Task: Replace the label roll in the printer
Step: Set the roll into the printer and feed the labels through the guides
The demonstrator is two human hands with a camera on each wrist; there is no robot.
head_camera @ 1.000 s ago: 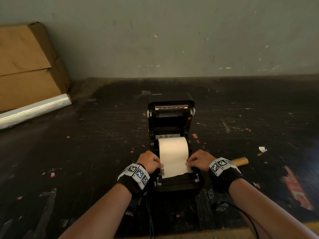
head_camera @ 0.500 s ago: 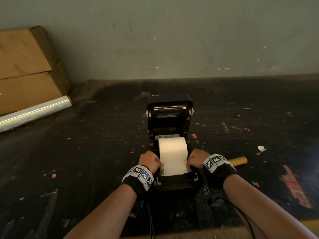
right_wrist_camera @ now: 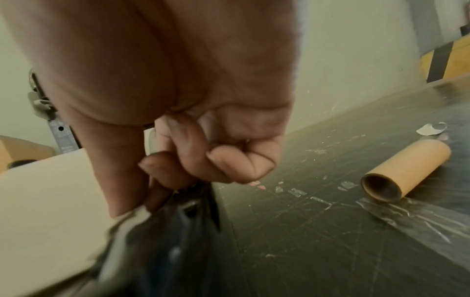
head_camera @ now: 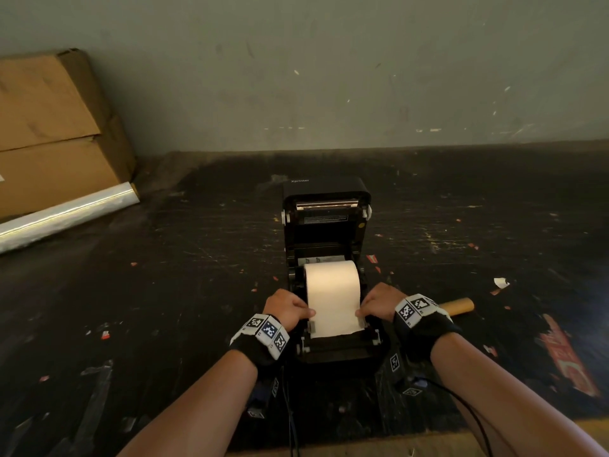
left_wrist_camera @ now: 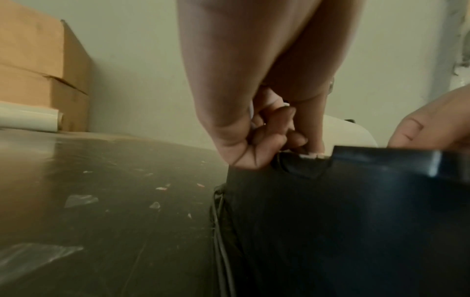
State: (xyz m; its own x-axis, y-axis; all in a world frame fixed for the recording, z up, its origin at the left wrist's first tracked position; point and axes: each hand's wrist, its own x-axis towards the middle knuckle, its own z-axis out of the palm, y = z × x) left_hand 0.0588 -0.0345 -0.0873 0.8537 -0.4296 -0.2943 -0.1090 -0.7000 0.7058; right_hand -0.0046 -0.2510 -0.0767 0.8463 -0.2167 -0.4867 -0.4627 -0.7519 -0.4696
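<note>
The roll is sitting in the open printer, its paper tail running toward six o'clock. The left hand and right hand are each pinching a paper edge with curled fingers; pulling evenly should be keeping it square between the guides.

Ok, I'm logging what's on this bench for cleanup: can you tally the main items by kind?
Printer: 1
Label roll: 1
Empty cardboard core: 1
Cardboard boxes: 2
Film roll: 1
Total: 6
</note>
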